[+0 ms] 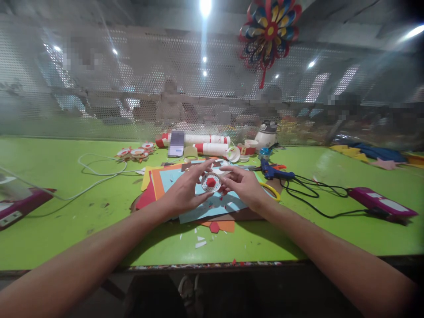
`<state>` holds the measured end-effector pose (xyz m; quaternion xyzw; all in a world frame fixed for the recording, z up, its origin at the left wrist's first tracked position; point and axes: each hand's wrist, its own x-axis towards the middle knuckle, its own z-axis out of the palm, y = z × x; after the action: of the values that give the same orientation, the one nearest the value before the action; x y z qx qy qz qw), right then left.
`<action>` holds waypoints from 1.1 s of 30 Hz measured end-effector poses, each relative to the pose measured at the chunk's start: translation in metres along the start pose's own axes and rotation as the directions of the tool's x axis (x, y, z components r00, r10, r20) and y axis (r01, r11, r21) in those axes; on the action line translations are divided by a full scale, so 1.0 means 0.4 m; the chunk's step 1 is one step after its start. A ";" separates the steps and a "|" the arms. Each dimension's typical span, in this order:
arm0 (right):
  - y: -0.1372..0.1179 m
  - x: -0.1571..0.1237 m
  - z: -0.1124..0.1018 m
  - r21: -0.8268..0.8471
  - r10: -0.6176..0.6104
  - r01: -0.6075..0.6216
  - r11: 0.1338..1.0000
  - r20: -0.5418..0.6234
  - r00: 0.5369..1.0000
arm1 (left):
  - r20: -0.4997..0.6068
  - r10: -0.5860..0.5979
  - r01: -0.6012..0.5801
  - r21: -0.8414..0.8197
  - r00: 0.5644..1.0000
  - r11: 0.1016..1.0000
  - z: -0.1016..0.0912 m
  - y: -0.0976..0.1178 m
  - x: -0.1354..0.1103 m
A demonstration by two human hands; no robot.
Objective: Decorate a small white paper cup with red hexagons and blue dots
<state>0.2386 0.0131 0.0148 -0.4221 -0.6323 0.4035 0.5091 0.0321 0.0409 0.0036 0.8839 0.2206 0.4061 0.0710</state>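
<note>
A small round white paper disc (216, 186) with dark speckles has a red hexagon (210, 182) at its middle. My left hand (185, 187) curves around its left side, fingertips above and thumb at the lower edge. On the opposite side, my right hand (243, 183) pinches the disc's right edge with bent fingers. Both hands hold it above light blue paper (195, 215), on a stack of coloured sheets. Another red hexagon (214, 227) lies near the table's front, on a bit of orange paper (228, 226). White scraps (200, 244) are scattered close by.
Right of the paper lie a blue glue gun (276, 171), its black cable and yellow-handled scissors (271, 191). Purple power strips (380, 204) flank both sides. Behind stand stacked paper cups (208, 149), a phone (176, 144) and a flask (266, 136). Finished-looking paper pieces (139, 153) sit left.
</note>
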 end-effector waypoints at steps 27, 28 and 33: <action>-0.003 0.001 0.002 0.031 -0.043 0.045 0.999 -0.060 0.997 | 0.005 -0.188 0.188 -0.036 0.982 0.982 0.019 -0.028 -0.005; -0.004 0.000 0.003 0.029 -0.044 0.046 0.999 -0.059 0.997 | 0.005 -0.188 0.188 -0.037 0.982 0.981 0.019 -0.027 -0.005; -0.007 -0.005 0.005 0.011 -0.048 0.049 0.999 -0.047 0.998 | 0.010 -0.189 0.189 -0.054 0.982 0.980 0.015 -0.016 0.000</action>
<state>0.2364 0.0103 0.0164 -0.4130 -0.6279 0.3847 0.5359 0.0343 0.0468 -0.0024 0.8576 0.2920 0.4015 0.1341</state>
